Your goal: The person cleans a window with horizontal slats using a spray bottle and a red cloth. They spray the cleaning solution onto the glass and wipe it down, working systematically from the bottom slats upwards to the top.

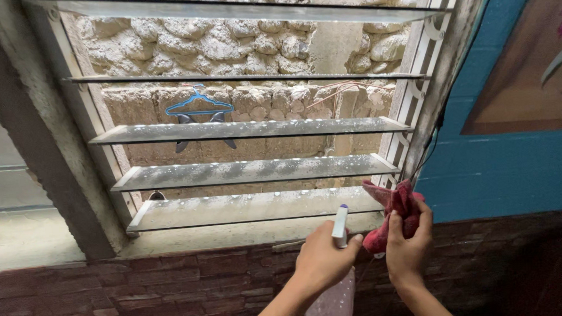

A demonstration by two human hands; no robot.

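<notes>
Dusty glass louvre slats (250, 172) sit in a rough concrete frame above a brick-pattern wall (109, 295) (teal paint at right). The left hand (325, 259) grips a spray bottle (340, 228); the right hand (406, 244) clutches a red cloth (395, 203) near the lowest slat's right end.

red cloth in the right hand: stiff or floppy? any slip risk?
Likely floppy: the red cloth bunches and folds inside the right hand, one corner drooping against the lowest glass slat. Probably light, since fingers alone hold it. Slip seems unlikely; the fabric looks soft, not slick.
</notes>
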